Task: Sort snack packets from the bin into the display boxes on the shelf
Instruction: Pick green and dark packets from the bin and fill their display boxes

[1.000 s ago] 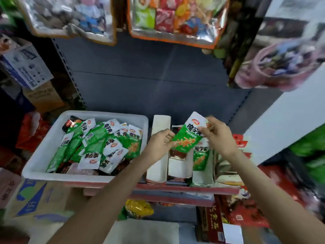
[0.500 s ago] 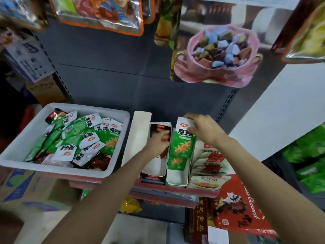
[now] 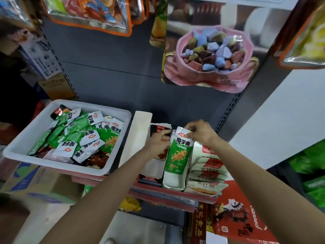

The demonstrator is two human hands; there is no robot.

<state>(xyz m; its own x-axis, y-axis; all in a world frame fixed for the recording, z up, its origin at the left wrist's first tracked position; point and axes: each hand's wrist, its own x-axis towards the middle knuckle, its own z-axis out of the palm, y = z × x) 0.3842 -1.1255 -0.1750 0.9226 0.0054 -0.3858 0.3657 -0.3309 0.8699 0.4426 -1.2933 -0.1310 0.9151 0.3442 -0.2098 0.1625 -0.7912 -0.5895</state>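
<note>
A white bin (image 3: 28,138) on the shelf's left holds several green-and-white snack packets (image 3: 105,136) and some dark red ones. To its right stand narrow white display boxes. A green packet (image 3: 179,152) lies in the middle box (image 3: 173,182). My right hand (image 3: 200,132) pinches that packet's white top edge. My left hand (image 3: 159,143) rests on the neighbouring box (image 3: 151,167) of dark red packets, its fingers curled against the green packet's left side. A further box (image 3: 205,175) on the right holds red-and-white packets.
An empty tall white box (image 3: 139,136) stands between the bin and the filled boxes. Large bags hang overhead, among them a pink one (image 3: 211,59). The shelf's red front edge (image 3: 168,196) runs below the boxes. Cartons and a red bag (image 3: 242,217) sit lower down.
The green packet went from held up in the air by both hands down into the middle display box. My left hand shifted onto the dark red box. The camera moved closer and rightward.
</note>
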